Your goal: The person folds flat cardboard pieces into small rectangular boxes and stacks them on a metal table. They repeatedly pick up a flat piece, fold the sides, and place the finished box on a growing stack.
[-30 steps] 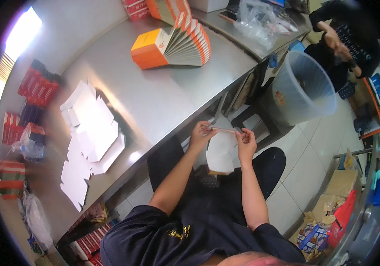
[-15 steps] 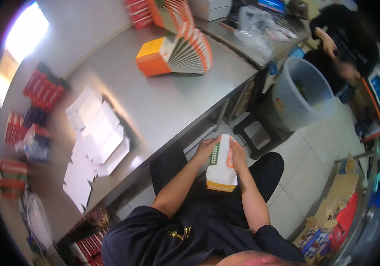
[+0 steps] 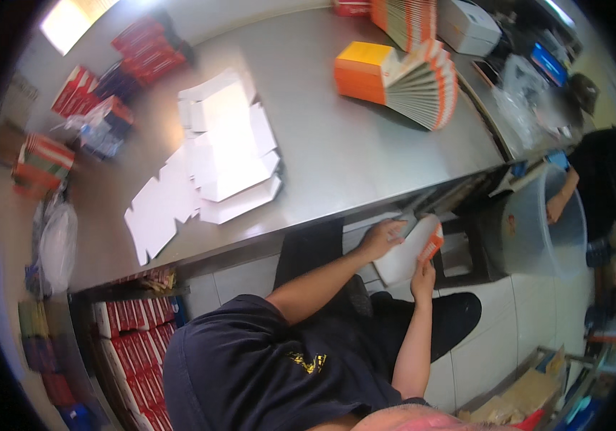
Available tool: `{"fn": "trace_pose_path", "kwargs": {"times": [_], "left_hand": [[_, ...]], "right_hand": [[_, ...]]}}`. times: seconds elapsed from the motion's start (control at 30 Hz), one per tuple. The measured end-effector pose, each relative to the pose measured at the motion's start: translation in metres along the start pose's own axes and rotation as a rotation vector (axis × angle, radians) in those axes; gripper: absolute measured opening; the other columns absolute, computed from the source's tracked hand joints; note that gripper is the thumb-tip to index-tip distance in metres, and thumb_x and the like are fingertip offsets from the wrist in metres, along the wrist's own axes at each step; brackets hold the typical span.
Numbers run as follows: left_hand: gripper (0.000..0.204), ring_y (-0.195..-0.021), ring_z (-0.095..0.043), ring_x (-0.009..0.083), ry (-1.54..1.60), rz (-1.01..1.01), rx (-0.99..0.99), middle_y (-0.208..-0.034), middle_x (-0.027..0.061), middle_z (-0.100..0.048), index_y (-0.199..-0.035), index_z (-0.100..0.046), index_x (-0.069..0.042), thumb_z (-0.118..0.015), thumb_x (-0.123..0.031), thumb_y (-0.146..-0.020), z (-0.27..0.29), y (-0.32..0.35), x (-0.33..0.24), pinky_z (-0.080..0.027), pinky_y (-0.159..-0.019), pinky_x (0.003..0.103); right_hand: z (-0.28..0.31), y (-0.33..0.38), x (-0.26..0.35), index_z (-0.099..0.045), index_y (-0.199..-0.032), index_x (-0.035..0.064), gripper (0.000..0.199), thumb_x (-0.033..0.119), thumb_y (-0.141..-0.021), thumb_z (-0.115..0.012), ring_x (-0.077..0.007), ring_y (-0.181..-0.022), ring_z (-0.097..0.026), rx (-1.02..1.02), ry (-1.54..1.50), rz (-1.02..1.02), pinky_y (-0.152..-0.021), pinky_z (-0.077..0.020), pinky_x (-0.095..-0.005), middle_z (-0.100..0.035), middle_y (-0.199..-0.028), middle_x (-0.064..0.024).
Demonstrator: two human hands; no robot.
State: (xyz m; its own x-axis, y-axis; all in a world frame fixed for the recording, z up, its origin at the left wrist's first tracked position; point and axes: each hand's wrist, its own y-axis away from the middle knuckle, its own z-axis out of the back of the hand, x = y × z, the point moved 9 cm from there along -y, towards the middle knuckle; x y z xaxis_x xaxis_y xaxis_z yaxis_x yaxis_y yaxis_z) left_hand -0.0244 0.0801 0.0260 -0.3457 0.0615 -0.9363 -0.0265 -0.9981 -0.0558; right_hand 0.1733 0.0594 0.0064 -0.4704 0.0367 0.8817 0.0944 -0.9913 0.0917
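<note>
Both my hands hold a white carton with an orange end point(image 3: 414, 251) just below the front edge of the steel table point(image 3: 351, 154). My left hand point(image 3: 382, 238) grips its upper left side. From below, my right hand point(image 3: 423, 271) pinches its lower edge near the orange end. The carton is tilted, white face toward me. A heap of flat white carton blanks point(image 3: 207, 169) lies on the table to my left. At the far right of the table a fanned stack of orange-and-white flat cartons point(image 3: 401, 72) rests.
A translucent plastic bin point(image 3: 548, 230) stands on the floor to my right, with another person's hand point(image 3: 556, 208) at its rim. Red and white boxes point(image 3: 128, 323) fill a shelf under the table. More red boxes point(image 3: 136, 54) and a plastic bag point(image 3: 57, 244) sit at the table's left end.
The carton has gone from a spread blank held between my hands to a folded box, now tilted and raised toward the table edge. My view has shifted left.
</note>
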Motion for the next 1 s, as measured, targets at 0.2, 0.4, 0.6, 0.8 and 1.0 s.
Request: {"fn": "trace_pose_path", "kwargs": {"times": [0.2, 0.4, 0.6, 0.8, 1.0], "left_hand": [[0.074, -0.134, -0.052, 0.0328, 0.181, 0.127, 0.282, -0.144, 0.0189, -0.055, -0.150, -0.043, 0.000, -0.069, -0.040, -0.094, -0.056, 0.008, 0.022, -0.041, -0.112, 0.039], [0.053, -0.132, -0.054, 0.0245, 1.082, 0.576, 0.323, -0.142, 0.0130, -0.057, -0.147, -0.046, -0.001, -0.060, -0.023, -0.101, -0.048, 0.002, 0.032, -0.042, -0.111, 0.041], [0.064, -0.133, -0.051, 0.0247, 0.218, 0.062, 0.846, -0.140, 0.0159, -0.057, -0.143, -0.052, -0.004, -0.069, -0.043, -0.096, -0.057, 0.020, -0.014, -0.039, -0.112, 0.036], [0.096, -0.144, -0.038, 0.0363, -0.086, -0.089, 0.139, -0.154, 0.0210, -0.038, -0.152, -0.040, -0.008, -0.086, -0.045, -0.077, 0.002, -0.007, -0.005, -0.035, -0.117, 0.044], [0.127, -0.140, -0.042, 0.0399, -0.094, -0.059, 0.233, -0.148, 0.0271, -0.040, -0.158, -0.019, -0.007, -0.095, -0.040, -0.062, -0.018, 0.003, -0.054, -0.039, -0.113, 0.047]], "right_hand": [[-0.029, 0.018, 0.080, -0.057, -0.139, 0.0049, 0.048, 0.015, -0.094, -0.068, -0.0424, -0.138, -0.044, 0.074, 0.383, 0.391, -0.112, -0.0372, -0.0412, -0.049, -0.148, -0.0243], [-0.003, 0.002, 0.042, -0.032, -0.158, 0.0123, 0.087, 0.003, -0.084, -0.077, -0.0209, -0.124, -0.054, 0.263, -0.511, -0.007, -0.105, -0.0440, -0.0345, -0.056, -0.136, -0.0103], [-0.007, -0.007, -0.022, -0.044, -0.149, 0.0055, 0.063, 0.020, -0.095, -0.073, -0.0173, -0.108, -0.061, 0.275, -0.168, -0.157, -0.091, -0.0498, -0.0310, -0.060, -0.128, -0.0109], [-0.002, -0.007, 0.000, -0.057, -0.129, 0.0021, 0.046, 0.035, -0.099, -0.068, -0.0169, -0.096, -0.063, 0.123, -0.362, -0.184, -0.070, -0.0549, -0.0304, -0.061, -0.111, -0.0112], [0.027, -0.015, -0.025, -0.053, -0.109, -0.0007, 0.023, 0.011, -0.096, -0.069, -0.0169, -0.083, -0.067, -0.260, -0.280, -0.012, -0.063, -0.0584, -0.0289, -0.059, -0.108, -0.0130]]}}
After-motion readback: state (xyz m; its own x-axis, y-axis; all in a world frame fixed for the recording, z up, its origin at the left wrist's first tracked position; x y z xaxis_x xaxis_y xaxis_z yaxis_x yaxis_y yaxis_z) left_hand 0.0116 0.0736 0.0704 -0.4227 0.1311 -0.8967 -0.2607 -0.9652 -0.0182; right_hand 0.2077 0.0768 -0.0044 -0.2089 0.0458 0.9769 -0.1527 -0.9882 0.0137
